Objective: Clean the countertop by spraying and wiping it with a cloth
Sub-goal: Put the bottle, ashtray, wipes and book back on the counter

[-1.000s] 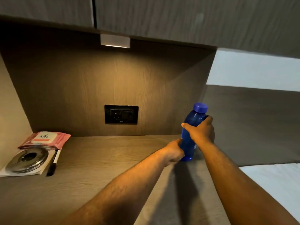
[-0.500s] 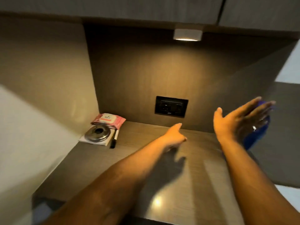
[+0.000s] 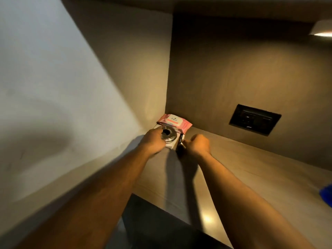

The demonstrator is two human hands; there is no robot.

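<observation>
The wooden countertop (image 3: 251, 178) runs into a back left corner. There a pink pack of wipes (image 3: 173, 121) lies against the wall, with a round metal lid (image 3: 168, 134) on a white paper (image 3: 171, 145) in front of it. My left hand (image 3: 153, 141) grips the left side of the lid. My right hand (image 3: 196, 145) is closed at the black pen (image 3: 179, 143) beside the paper. A blue bottle (image 3: 327, 194) shows only as a blurred edge at far right. No cloth or spray is in view.
A black wall socket (image 3: 255, 121) sits in the back panel. A lamp (image 3: 322, 30) glows under the upper cabinet at top right. A pale side wall (image 3: 53, 87) closes the left. The counter's front edge (image 3: 161, 205) drops to a dark gap.
My right hand has let go of the blue bottle. Both hands have moved left to the corner and closed on the lid and the pen. The view has swung left.
</observation>
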